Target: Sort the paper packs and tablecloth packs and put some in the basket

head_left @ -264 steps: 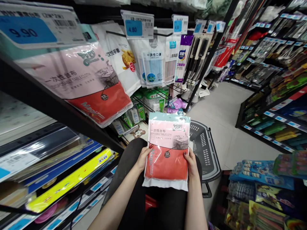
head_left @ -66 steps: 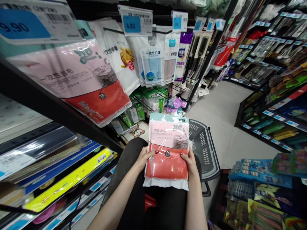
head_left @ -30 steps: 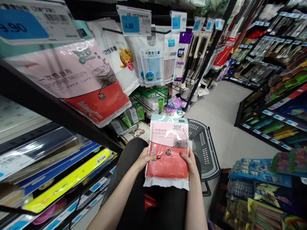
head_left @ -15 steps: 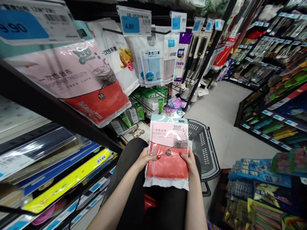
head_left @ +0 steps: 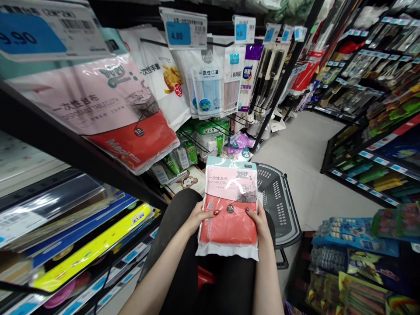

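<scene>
A pack of disposable tablecloth (head_left: 231,227), pink and red with a pale green top, is held upright above my knees with its printed front towards me. My left hand (head_left: 198,216) grips its left edge, the thumb lying across the front. On the opposite edge, my right hand (head_left: 260,221) holds it the same way. The other fingers of both hands are hidden behind the pack. A similar tablecloth pack (head_left: 98,96) hangs on the rack at upper left, beside a white glove bag (head_left: 160,74).
Behind the held pack, a dark shopping basket (head_left: 282,205) stands on the grey floor. Face mask packs (head_left: 206,83) hang on hooks ahead. A black rack post (head_left: 285,74) slants nearby. Snack bags (head_left: 357,262) fill the lower right; shelves with price tags (head_left: 380,161) line the right.
</scene>
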A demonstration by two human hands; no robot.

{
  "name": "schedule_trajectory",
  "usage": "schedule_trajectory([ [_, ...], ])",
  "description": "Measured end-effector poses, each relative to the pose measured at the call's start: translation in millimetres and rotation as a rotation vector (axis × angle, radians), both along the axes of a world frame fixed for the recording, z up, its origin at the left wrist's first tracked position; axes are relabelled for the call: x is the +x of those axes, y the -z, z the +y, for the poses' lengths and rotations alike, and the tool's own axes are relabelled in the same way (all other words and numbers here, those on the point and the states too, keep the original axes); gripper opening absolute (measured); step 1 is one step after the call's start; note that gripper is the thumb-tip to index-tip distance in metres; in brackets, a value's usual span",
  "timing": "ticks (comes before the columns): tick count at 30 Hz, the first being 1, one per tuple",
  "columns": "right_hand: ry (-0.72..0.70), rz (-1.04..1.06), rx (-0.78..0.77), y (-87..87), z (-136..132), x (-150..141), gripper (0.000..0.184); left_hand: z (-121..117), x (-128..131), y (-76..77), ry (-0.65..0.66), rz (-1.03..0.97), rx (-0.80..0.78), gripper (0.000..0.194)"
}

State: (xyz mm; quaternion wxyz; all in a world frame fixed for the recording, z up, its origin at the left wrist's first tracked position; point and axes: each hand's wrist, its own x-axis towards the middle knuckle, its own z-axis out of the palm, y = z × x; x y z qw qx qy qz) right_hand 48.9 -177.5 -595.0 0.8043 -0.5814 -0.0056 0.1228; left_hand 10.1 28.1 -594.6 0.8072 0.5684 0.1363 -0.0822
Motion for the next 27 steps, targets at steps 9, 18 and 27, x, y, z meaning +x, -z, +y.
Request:
schedule_trajectory([
  [9, 0.274, -0.106, -0.186, -24.8, -17.8, -5.1, 0.026, 3.5, 0.9, 11.9, -0.194, -0.164, 0.000, 0.049],
  [18, 0.622, -0.393, -1.008, -124.5, 39.4, -70.0, 0.036, 2.6, 1.3, 9.4, -0.146, -0.277, 0.061, 0.057],
  [27, -0.012, -0.477, -1.101, -57.5, 126.3, -64.9, 0.041, 2.6, -3.2, 2.5, -0.230, -0.120, -0.147, 0.037],
])
